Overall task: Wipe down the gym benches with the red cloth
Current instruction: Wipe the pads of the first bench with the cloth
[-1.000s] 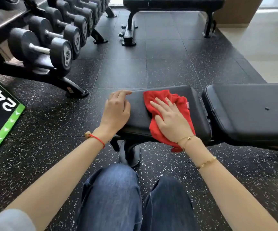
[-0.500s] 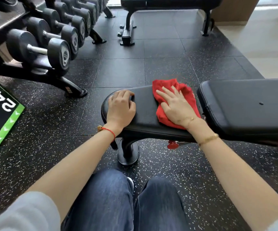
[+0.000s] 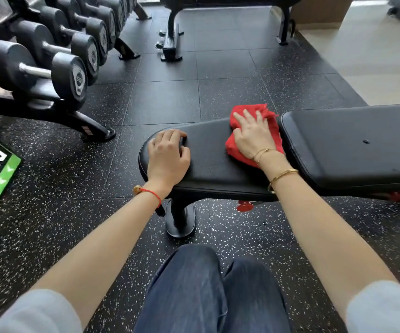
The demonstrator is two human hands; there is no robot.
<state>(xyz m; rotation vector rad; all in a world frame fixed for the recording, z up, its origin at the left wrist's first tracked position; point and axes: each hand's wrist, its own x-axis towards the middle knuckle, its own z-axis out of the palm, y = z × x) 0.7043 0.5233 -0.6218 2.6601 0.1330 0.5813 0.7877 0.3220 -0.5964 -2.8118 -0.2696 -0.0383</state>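
Pressing down flat, the right hand is lying on the red cloth with its fingers straight and spread, not squeezing it. The red cloth is sitting on the far right end of the small seat pad, right beside the gap where the long back pad starts, and a bit of it is hanging over the far edge. The left hand is resting on the rounded left end of the seat pad with its fingers bent over the far side, holding the bench steady; it is not holding anything else. To do this step well, I think the flat hand should be pushing the cloth in long, even rows, so no strip is being missed. The edges and the gap between the pads likely need a pass too. The part under the left hand probably needs a wipe when that hand moves. Behind, another bench is waiting on the black floor, and dumbbells are sitting on a rack to the left.
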